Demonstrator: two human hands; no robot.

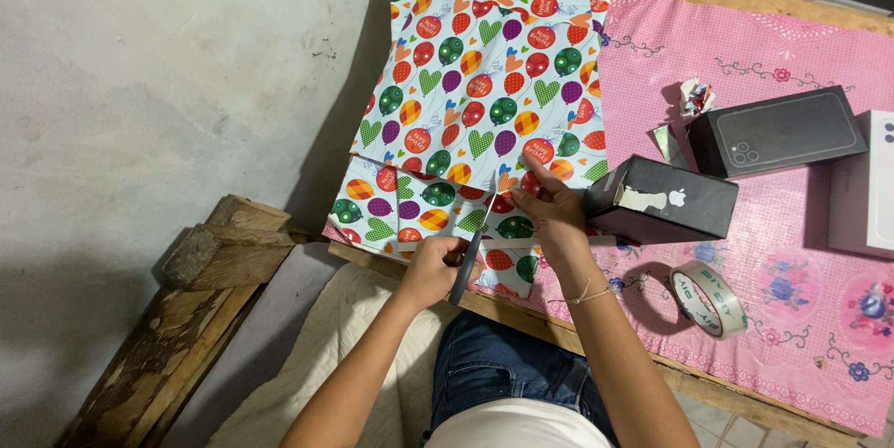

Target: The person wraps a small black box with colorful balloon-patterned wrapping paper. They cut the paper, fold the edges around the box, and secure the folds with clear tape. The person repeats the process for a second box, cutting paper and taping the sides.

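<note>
Gripping a pair of scissors [470, 257] by the dark handles, the left hand [430, 269] keeps its grip clenched on them, blades pointing up into the balloon-patterned wrapping paper [484, 66] spread over the desk [792, 66] with its pink cloth. The right hand [551, 208] presses flat on the paper's lower edge, fingers holding it down, just beside a black box [661, 198]. A roll of tape [712, 297] lies near the desk's front edge.
</note>
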